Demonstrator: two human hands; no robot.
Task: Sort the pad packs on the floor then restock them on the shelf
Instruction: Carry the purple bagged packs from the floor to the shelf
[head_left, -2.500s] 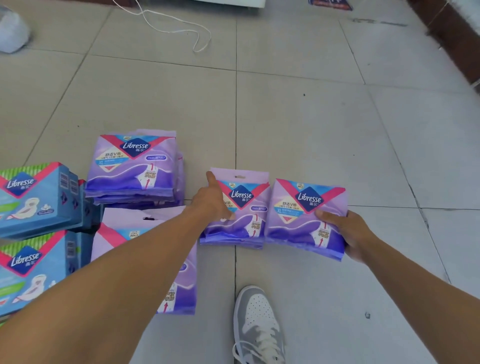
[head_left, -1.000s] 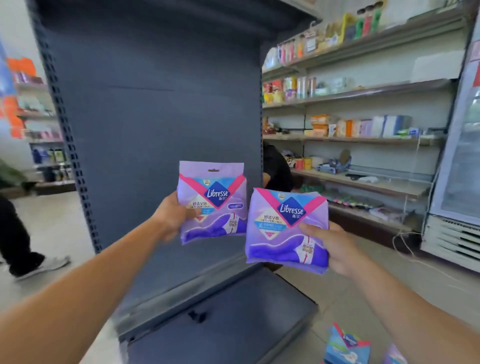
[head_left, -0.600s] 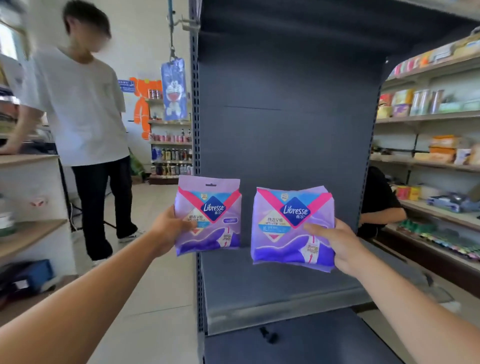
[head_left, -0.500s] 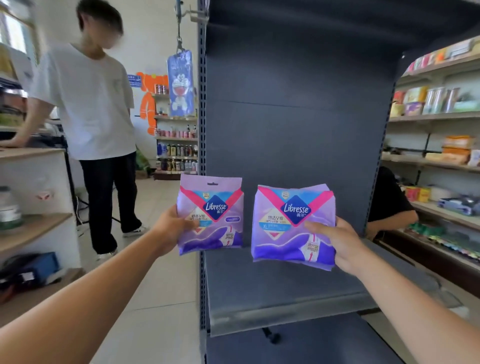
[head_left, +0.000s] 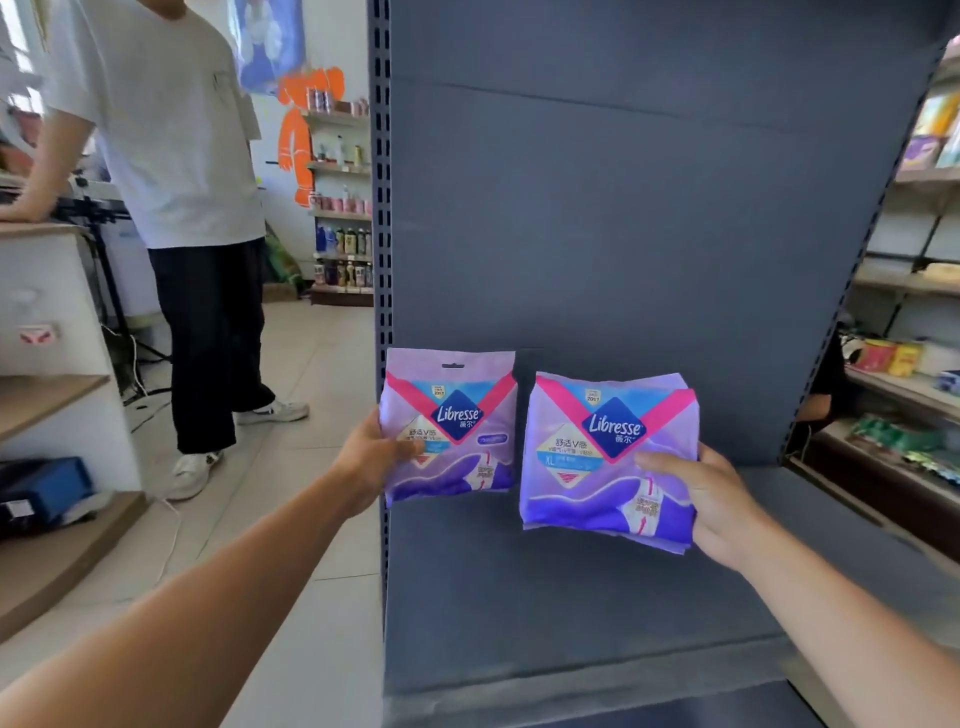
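Observation:
Two purple Libresse pad packs are held upright in front of a dark grey shelf (head_left: 571, 587). My left hand (head_left: 371, 457) grips the smaller pack (head_left: 457, 415) by its left edge, over the shelf's left upright. My right hand (head_left: 711, 499) grips the thicker pack (head_left: 597, 452) at its lower right corner, thumb across the front. Both packs hover just above the bare shelf board, close to the grey back panel (head_left: 623, 208). The packs sit side by side without touching.
A person in a white shirt and black trousers (head_left: 192, 234) stands at the left beside a white counter (head_left: 47, 312) with wooden shelves. Stocked shelves (head_left: 914, 395) run along the right. Tiled floor (head_left: 291, 519) lies left of the perforated upright (head_left: 383, 234).
I lifted both packs from the floor stacks and turned to the grey shelf. Over the last half second the packs have come closer to the shelf board and back panel.

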